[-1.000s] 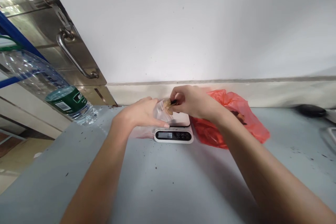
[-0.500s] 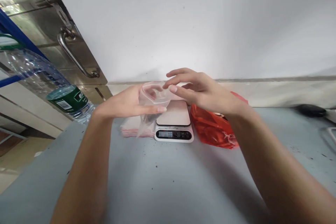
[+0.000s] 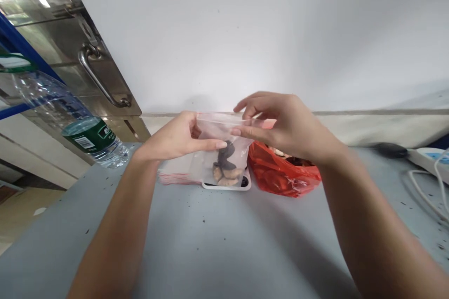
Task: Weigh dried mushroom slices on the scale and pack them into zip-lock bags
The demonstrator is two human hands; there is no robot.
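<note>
I hold a small clear zip bag [image 3: 224, 154] upright in front of me, with brown and dark pieces at its bottom. My left hand [image 3: 178, 136] pinches the bag's top left edge. My right hand [image 3: 280, 124] pinches the top right edge between thumb and fingers. The bag hangs just above a white kitchen scale [image 3: 228, 186], which it mostly hides. A red plastic bag [image 3: 280, 173] lies on the grey table right of the scale, partly behind my right hand.
A pile of empty zip bags with red strips [image 3: 173, 176] lies left of the scale. A plastic water bottle [image 3: 70, 112] lies at the left table edge, below a steel door with a handle [image 3: 101, 79]. A white power strip with cord [image 3: 428, 159] sits far right.
The bag was lifted off the scale, and both hands now pinch its top edge so it hangs upright. The view shifted slightly right.
</note>
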